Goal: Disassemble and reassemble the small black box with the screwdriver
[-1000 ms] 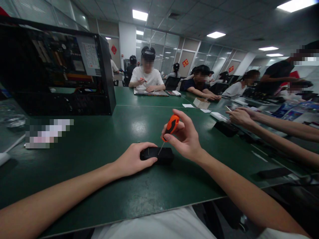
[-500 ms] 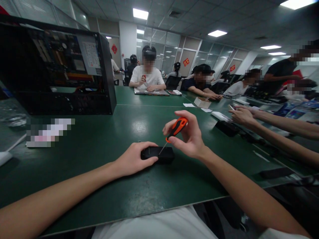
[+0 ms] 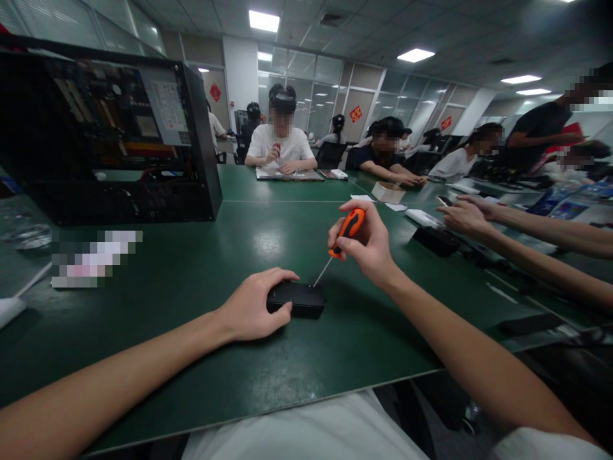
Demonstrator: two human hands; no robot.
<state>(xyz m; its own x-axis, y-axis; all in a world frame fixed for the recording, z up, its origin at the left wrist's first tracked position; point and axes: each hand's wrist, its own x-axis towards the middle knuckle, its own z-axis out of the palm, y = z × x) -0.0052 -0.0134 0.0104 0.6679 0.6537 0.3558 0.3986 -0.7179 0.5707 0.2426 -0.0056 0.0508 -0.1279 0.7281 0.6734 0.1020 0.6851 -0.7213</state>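
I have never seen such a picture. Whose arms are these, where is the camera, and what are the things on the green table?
The camera sits on a person's head and looks forward and down, so the two bare arms coming from the bottom edge are that person's own. There is no machine here. The left hand rests on a small black box lying on the green table and steadies it. The right hand holds a screwdriver with an orange handle; its thin tip points down at the box's right end. To the left stands an open computer case. The arms at the right belong to a co-worker. More people sit at the far side.
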